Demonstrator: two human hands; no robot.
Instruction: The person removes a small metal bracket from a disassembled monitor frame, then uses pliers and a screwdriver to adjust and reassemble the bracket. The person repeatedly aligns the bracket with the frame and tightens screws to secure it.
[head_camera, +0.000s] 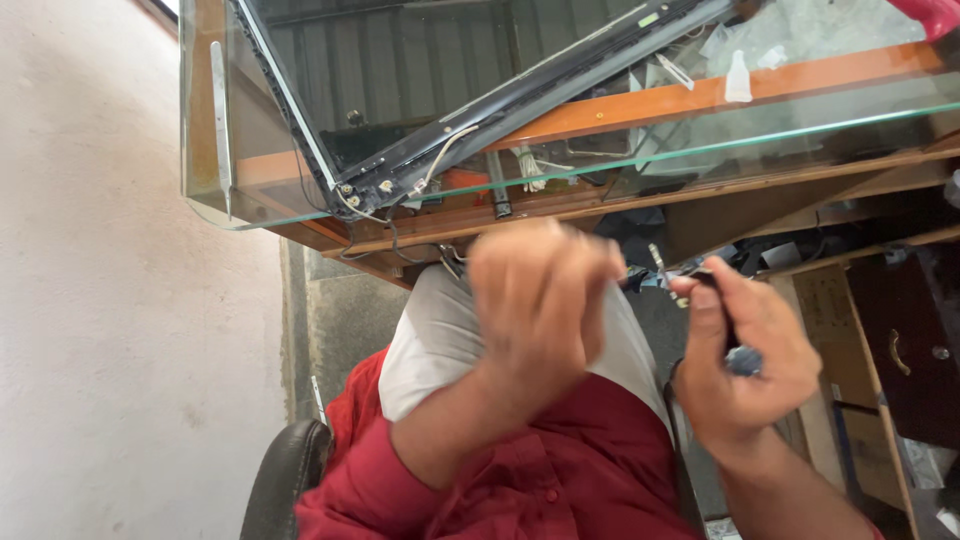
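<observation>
Below the desk's near edge, over the person's lap, the left hand is curled and blurred; whether it pinches anything cannot be told. The right hand grips a dark tool, its metal tip pointing toward the desk. On the glass top lies a dismantled screen panel with loose wires at its near corner. Judged risk: a small part could fall between the knees, or the tip could snag those wires.
</observation>
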